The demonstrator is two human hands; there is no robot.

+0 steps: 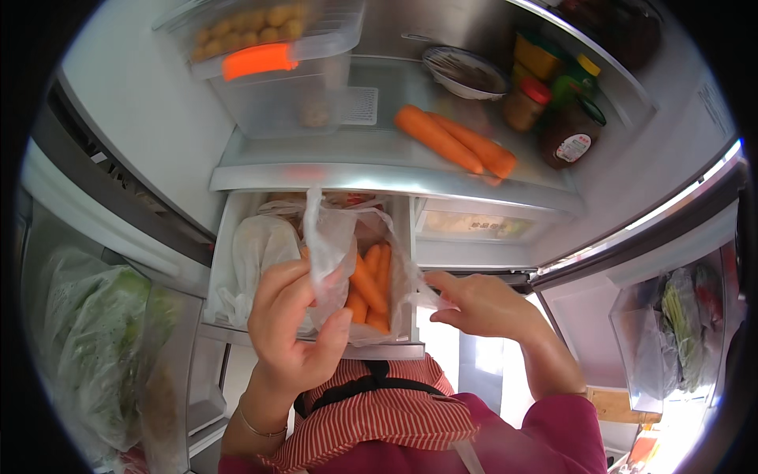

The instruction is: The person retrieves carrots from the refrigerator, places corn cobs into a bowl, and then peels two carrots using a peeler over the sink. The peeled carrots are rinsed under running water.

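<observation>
A pulled-out refrigerator drawer [419,351] holds a clear plastic bag [398,234] with several carrots [368,285] inside. My left hand [299,332] is at the bag's left side, over the drawer's front, with the fingers curled at the plastic; whether they pinch it is unclear. My right hand [482,305] grips the bag's right edge between thumb and fingers, pulling the plastic out past the drawer's side. A whitish plastic bag [263,243] lies in the left part of the drawer. Two carrots [438,137] rest on the glass shelf above.
On the shelf stand a clear bin with an orange latch [260,60], a bowl [465,72], a jar with a red lid [526,103] and a dark jar [571,135]. Bagged greens fill the left door bin [172,355]; bagged vegetables [681,326] sit in the right door.
</observation>
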